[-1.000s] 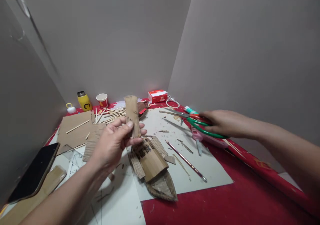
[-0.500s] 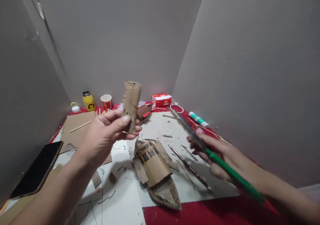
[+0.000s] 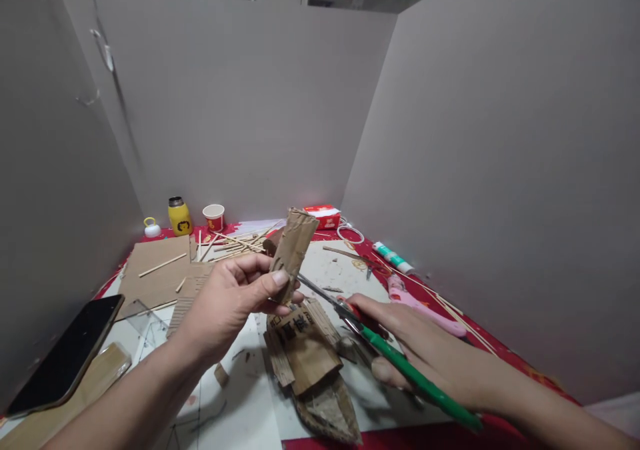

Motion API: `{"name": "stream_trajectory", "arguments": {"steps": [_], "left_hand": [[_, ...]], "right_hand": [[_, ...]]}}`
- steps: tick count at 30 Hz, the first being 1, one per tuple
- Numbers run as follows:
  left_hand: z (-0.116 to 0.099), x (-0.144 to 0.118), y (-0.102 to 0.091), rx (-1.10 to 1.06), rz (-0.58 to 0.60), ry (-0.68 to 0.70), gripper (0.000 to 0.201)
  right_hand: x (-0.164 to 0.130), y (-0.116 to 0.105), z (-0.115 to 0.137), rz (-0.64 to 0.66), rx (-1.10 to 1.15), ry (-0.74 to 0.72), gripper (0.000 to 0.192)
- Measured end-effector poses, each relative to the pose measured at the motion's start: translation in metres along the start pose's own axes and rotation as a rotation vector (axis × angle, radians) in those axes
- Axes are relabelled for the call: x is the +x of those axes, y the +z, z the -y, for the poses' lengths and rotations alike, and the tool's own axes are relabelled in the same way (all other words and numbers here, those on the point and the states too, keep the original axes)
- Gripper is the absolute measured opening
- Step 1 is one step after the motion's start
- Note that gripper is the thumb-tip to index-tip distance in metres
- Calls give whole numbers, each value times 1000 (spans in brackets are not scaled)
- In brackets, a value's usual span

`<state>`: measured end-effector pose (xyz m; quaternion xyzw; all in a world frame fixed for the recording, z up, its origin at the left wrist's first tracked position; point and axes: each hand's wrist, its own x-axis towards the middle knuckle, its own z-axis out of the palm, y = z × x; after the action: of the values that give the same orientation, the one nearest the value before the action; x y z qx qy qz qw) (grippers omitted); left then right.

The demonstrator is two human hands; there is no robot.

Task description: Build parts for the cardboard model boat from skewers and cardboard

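Observation:
My left hand [image 3: 253, 287] pinches a narrow strip of corrugated cardboard [image 3: 295, 247], held tilted above the table. In my right hand [image 3: 407, 343] is a pair of green-handled scissors [image 3: 395, 357], with red near the pivot. The tips of its blades reach the lower right edge of the strip; whether they touch it I cannot tell. Below both hands lies a cardboard model boat [image 3: 317, 363] with a curved, printed roof and a pointed end towards me. My left hand and the strip hide its far end.
A phone [image 3: 65, 353] lies at the left beside flat cardboard [image 3: 155, 263] and a clear set square [image 3: 150, 323]. Wooden sticks [image 3: 235, 245], a yellow bottle [image 3: 180, 218], a paper cup [image 3: 214, 217] and a red tissue box [image 3: 325, 217] stand or lie behind. A pink glue gun [image 3: 425, 307] is at right.
The scissors have moved left, up to the cardboard strip. My left hand and the strip appear lower and further right, with the strip tilted more. The view has tipped and shifted.

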<state>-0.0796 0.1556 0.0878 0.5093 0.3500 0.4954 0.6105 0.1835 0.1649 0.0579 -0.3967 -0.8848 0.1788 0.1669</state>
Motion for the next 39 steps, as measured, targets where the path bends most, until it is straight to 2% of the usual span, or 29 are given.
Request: {"name": "stream_trajectory", "arguments": {"steps": [5, 11, 18, 23, 27, 31, 35, 39], "left_hand": [[0, 1, 0, 20, 0, -10, 18], [2, 0, 3, 60, 17, -50, 21], [6, 2, 7, 34, -3, -75, 23], [10, 2, 8, -1, -39, -57, 22], [11, 2, 9, 1, -13, -48, 18], [12, 3, 9, 17, -2, -49, 17], [15, 14, 11, 6, 4, -59, 18], [13, 39, 13, 16, 55, -102, 20]], "right_hand": [[3, 4, 2, 46, 16, 2, 43], [10, 3, 11, 29, 75, -44, 18], [10, 8, 7, -29, 123, -94, 17], [8, 12, 2, 11, 147, -34, 15], [8, 13, -3, 64, 184, -19, 16], [7, 15, -6, 60, 202, -14, 17], [5, 16, -9, 10, 248, -22, 20], [3, 14, -16, -76, 290, 40, 23]]}}
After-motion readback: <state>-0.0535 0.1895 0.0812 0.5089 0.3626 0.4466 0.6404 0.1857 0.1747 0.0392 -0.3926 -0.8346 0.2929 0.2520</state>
